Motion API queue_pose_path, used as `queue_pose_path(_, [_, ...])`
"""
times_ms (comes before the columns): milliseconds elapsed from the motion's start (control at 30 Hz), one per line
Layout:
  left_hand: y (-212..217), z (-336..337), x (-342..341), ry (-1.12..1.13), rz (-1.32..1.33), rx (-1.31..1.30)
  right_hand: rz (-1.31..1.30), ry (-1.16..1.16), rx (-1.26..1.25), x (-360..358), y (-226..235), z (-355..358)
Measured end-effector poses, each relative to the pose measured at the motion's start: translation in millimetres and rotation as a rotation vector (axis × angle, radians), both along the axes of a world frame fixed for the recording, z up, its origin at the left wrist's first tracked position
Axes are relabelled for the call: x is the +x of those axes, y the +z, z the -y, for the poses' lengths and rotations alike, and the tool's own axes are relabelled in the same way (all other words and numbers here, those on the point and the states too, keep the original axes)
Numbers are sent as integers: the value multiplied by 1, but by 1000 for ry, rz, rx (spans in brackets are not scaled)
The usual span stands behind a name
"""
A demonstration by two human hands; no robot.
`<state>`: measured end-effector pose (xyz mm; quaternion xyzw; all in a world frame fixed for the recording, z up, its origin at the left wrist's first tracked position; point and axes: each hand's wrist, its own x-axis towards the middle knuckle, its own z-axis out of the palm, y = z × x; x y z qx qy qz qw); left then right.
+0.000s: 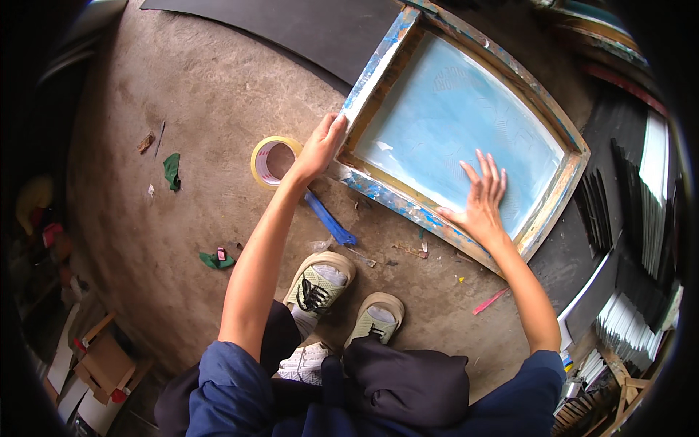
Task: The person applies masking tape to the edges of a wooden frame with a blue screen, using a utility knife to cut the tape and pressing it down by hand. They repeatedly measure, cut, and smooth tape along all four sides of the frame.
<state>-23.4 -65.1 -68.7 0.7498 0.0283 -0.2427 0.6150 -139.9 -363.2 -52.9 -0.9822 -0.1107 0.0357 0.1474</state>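
A wooden screen-printing frame [397, 195], smeared with blue and white paint, lies tilted on the floor ahead and to the right. Its stretched mesh [437, 124] is light blue, with faint lettering and line patterns showing in it. With its fingers closed around the frame's left side near the close corner, my left hand [318, 148] grips the wood. My right hand [480, 204] rests flat on the mesh at the near right, fingers spread and thumb by the near rail. Just left of my left hand sits a roll of yellowish tape [260, 166], with a blue strip [330, 218] beside it.
A black sheet [291, 30] lies beyond the frame. Stacked dark and white sheets [632, 328] crowd the right side. Green scraps [172, 171] and a pink strip [490, 301] litter the concrete floor. A cardboard box [105, 368] stands at lower left; my shoes [318, 288] are below the frame.
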Motion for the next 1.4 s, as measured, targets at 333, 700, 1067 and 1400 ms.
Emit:
queue_pose_path(333, [0,3,2,25,-14,117,44,1,167,101,-23,-130])
queue_pose_path(700, [0,-6,1,1,-76,98,-41,13,125,74,-8,-94])
queue_pose_path(1067, [5,3,-1,22,-30,31,50,-98,159,83,-6,-119])
queue_pose_path(1400, [-14,-5,2,-3,14,60,-83,113,535,70,17,-119])
